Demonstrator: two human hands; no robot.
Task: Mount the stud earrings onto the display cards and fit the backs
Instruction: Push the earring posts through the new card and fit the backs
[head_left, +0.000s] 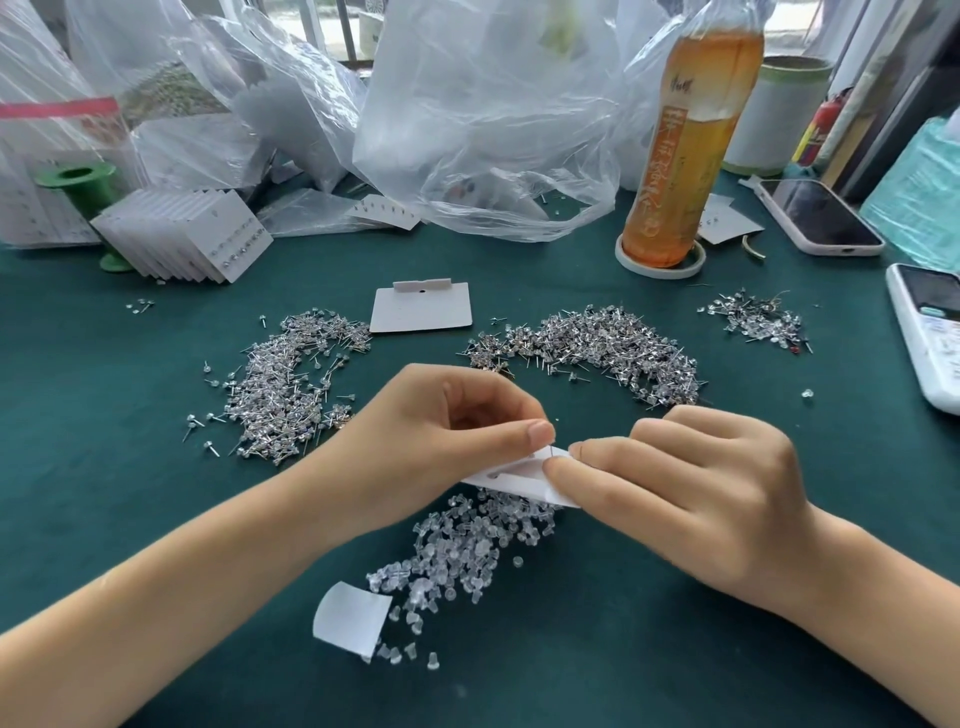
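Left hand (447, 415) pinches the display card (511, 475) at its upper edge; right hand (691, 488) pinches the card's right end. The card's long axis runs left to right between them, just above the clear backs (467, 551), nearer the right hand.

**Both hands engaged at centre, forearms bare**

Left hand (447, 431): fingers curled under, thumb extended along the top and pinching at its tip. Right hand (691, 493): back facing up, fingers curled, thumb and forefinger pinching towards the left thumb. Fingertips of the two hands nearly meet. Both forearms enter from the lower corners, converging.
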